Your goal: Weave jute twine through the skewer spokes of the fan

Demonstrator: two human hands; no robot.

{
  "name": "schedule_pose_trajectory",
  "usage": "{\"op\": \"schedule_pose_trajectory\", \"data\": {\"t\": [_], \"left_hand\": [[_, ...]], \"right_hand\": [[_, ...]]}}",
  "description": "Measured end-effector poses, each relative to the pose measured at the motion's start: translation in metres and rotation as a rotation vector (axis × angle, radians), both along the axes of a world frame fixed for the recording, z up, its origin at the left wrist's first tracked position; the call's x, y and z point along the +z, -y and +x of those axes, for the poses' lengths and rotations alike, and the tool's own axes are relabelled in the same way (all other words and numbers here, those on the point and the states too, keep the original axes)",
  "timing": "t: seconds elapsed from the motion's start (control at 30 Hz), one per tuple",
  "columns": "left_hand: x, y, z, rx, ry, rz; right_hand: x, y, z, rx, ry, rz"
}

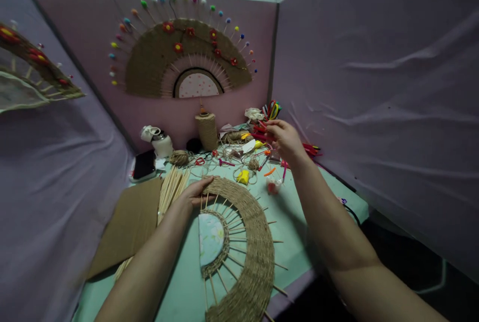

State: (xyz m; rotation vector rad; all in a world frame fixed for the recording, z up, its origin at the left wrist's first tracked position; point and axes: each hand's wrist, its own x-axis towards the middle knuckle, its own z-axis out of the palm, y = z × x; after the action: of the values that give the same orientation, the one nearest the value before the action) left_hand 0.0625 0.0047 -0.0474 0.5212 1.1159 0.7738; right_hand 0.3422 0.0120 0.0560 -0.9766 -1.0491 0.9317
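With our left hand clamped on the woven fan's [259,230] end [194,193], our right hand [285,138] pinches something red [261,129].

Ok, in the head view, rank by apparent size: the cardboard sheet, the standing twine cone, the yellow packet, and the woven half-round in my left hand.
Largest to smallest:
1. Woven half-round
2. Cardboard sheet
3. Twine cone
4. Yellow packet
The half-round reaches close to the camera, which may enlarge it.

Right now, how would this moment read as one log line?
left hand: holds woven fan | right hand: at red strips, grip unclear | table: cardboard sheet, stick bundle, twine cone | panel: decorated fan
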Motion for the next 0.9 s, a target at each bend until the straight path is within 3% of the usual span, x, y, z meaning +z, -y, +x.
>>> {"op": "schedule_pose_trajectory", "data": {"t": [0.1,0.17,0.23,0.4,0.5,0.73,0.9], "left_hand": [[-0.009,-0.002,0.0,-0.014,0.026,-0.013],[-0.013,-0.003,0.0,-0.023,0.043,-0.022],[-0.014,-0.004,0.0,-0.027,0.056,-0.03],[-0.011,-0.001,0.004,-0.02,0.051,-0.049],[-0.008,0.002,0.006,-0.021,0.04,-0.053],[-0.013,0.0,0.006,-0.036,0.008,-0.028],[-0.014,0.001,0.01,-0.019,-0.11,0.049]], "right_hand": [[-0.021,-0.028,-0.014,0.124,0.492,-0.053],[-0.033,-0.049,-0.018,0.053,0.876,-0.08],[-0.042,-0.069,-0.018,0.003,1.041,-0.114],[-0.055,-0.1,-0.004,0.01,1.272,-0.24],[-0.061,-0.104,-0.005,0.101,1.382,-0.279],[-0.062,-0.086,-0.042,0.543,1.527,-0.098],[-0.055,-0.066,-0.061,0.687,1.606,-0.046]]}}
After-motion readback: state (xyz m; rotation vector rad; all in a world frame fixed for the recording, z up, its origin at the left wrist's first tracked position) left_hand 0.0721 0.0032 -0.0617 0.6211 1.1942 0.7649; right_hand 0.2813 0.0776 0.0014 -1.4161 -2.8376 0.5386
